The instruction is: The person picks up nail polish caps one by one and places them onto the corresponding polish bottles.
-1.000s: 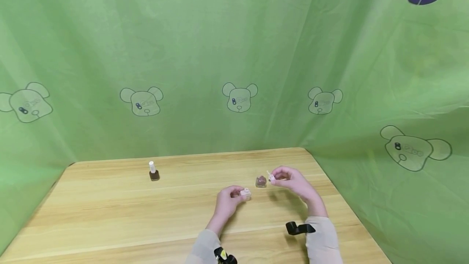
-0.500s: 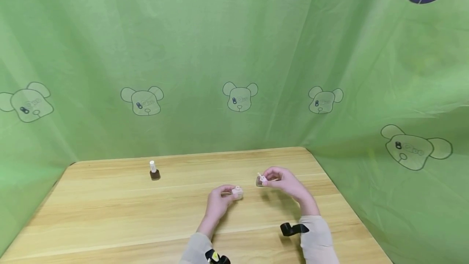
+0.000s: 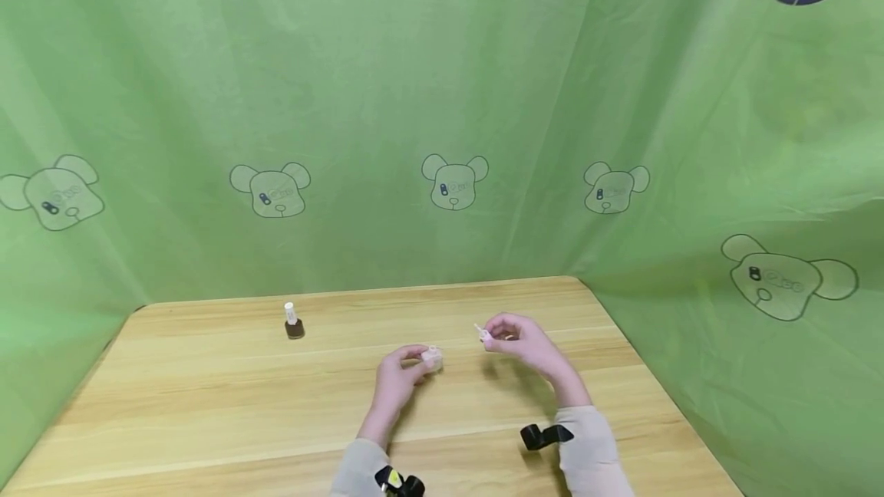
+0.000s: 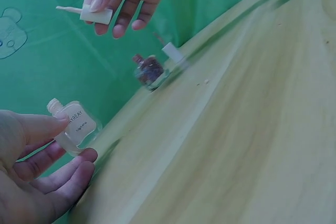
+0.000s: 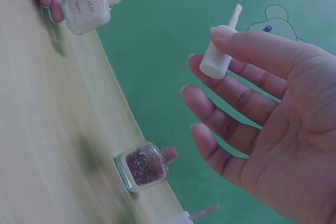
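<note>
One pale bottle (image 4: 80,125) gripped in left hand (image 3: 395,380) — perhaps aloft, right hand (image 3: 527,341) pinching brush cap (image 5: 216,59), gap between, table edge (image 3: 359,294) beyond

Three bottles (image 4: 81,125), three caps (image 5: 214,62)

My pale bottle (image 4: 82,125) looks like glossy glass, my white cap (image 5: 214,61) smooth plastic — the tabletop (image 3: 242,397) grained wood, the backdrop (image 3: 373,83) creased cloth.

So a dark bottle (image 3: 295,329) stood capped way over left on the wooden table (image 3: 207,405), a glittery uncapped one (image 5: 144,167) sat well apart, and bear faces (image 3: 453,192) dotted the green curtain (image 3: 387,83) behind.
</note>
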### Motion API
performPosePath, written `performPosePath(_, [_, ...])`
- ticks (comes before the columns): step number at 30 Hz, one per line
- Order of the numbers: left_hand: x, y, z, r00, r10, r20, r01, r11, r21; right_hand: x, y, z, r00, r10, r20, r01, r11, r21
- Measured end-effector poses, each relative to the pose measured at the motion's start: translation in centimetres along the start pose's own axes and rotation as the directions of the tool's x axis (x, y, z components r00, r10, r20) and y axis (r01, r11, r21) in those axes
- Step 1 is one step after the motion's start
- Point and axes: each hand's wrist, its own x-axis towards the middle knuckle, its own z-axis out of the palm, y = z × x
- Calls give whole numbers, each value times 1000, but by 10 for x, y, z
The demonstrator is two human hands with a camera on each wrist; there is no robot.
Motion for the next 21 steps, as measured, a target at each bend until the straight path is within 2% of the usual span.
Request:
performPosePath(9, [3, 0, -17, 999, -23, -38, 23, 1000, 5, 6, -3, 13, 999, -10, -38, 9, 1000, -26])
performPosePath(15, [3, 2, -23, 998, -30, -46, 30, 1000, -7, 8, -6, 22, 998, -18, -59, 14, 997, -69])
performPosePath(21, [3, 3, -26, 999, -22, -42, 22, 1000, 1, 11, -8, 34, 997, -59, -56, 53, 993, -104])
